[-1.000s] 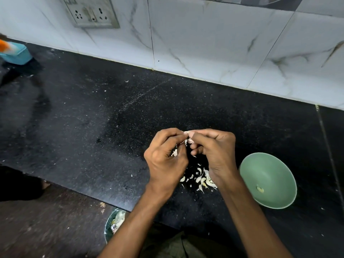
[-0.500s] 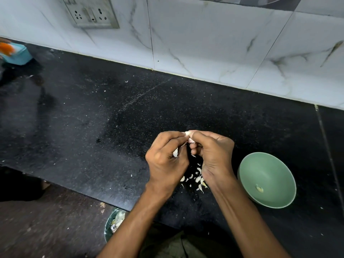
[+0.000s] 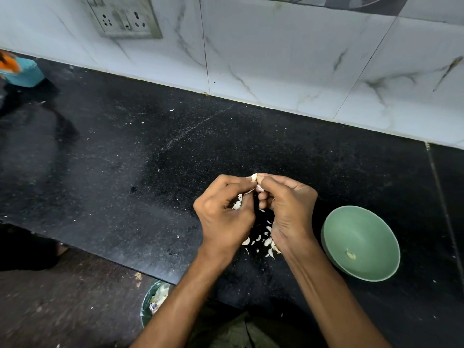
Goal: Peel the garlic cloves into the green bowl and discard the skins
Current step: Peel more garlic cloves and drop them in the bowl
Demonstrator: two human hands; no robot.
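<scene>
Both hands meet above black counter point(image 3: 125, 172), near its front edge. Left hand point(image 3: 223, 217) and right hand point(image 3: 288, 209) pinch garlic clove point(image 3: 254, 177) with fingertips, clove tip pointing up toward wall. Green bowl point(image 3: 361, 222) sits just right, wide bare counter on left.

Left hand point(image 3: 223, 217) and right hand point(image 3: 288, 209) pinching garlic clove point(image 3: 254, 177), green bowl point(image 3: 361, 243) beside, skins point(image 3: 263, 243) beneath

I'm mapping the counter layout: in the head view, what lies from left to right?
Blue container → bin below the counter edge → left hand → right hand → green bowl.
</scene>
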